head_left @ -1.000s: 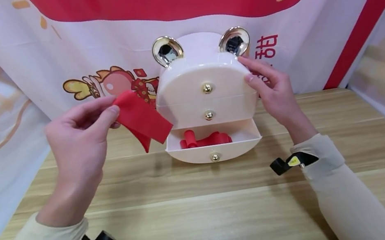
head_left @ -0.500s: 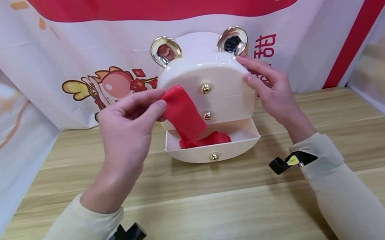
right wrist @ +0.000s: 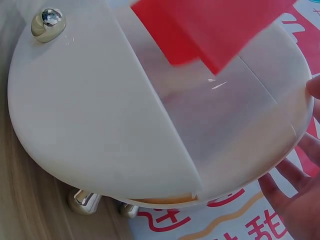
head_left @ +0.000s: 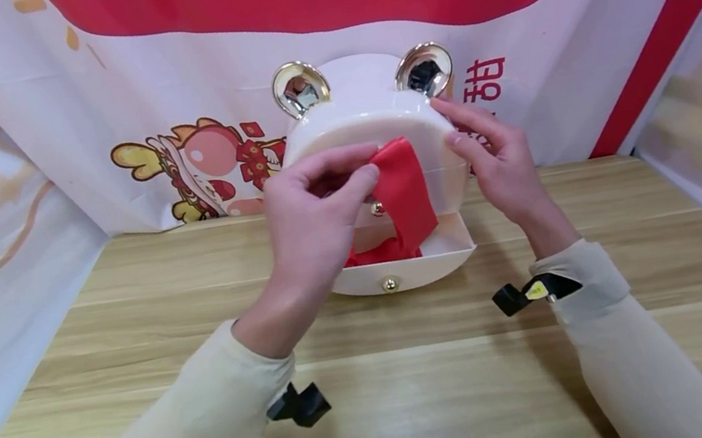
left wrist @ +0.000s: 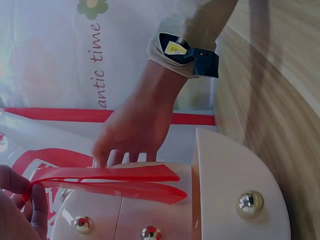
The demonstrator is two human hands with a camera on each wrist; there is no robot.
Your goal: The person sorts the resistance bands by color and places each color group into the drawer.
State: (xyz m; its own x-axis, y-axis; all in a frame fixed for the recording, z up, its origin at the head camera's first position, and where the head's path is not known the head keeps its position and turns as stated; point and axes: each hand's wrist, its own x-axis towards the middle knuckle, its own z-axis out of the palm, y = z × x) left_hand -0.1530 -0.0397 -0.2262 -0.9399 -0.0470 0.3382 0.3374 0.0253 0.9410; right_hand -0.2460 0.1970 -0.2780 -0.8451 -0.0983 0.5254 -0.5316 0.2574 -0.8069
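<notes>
My left hand (head_left: 316, 213) pinches a folded red ribbon (head_left: 406, 184) between thumb and fingers, in front of a white drawer box (head_left: 365, 88). In the left wrist view two layers of the ribbon (left wrist: 120, 182) hang from the pinch. The box's bottom drawer (head_left: 429, 268) is pulled out, with more red ribbon (head_left: 379, 252) lying in it, partly hidden behind my hand and the hanging strip. My right hand (head_left: 499, 163) touches the box's right side with its fingers, thumb near the front edge; the right wrist view shows these fingers (right wrist: 300, 185) spread along the rim.
Two gold-rimmed round ornaments (head_left: 301, 90) stand on top of the box, and gold knobs (head_left: 390, 284) mark its drawers. The box stands on a wooden table (head_left: 417, 391) against a printed cloth backdrop (head_left: 180, 78). Cloth also hangs at both sides.
My left hand has carried the red ribbon rightward from left of the box to in front of its drawers, above the open bottom one. The right hand stays at the box's side.
</notes>
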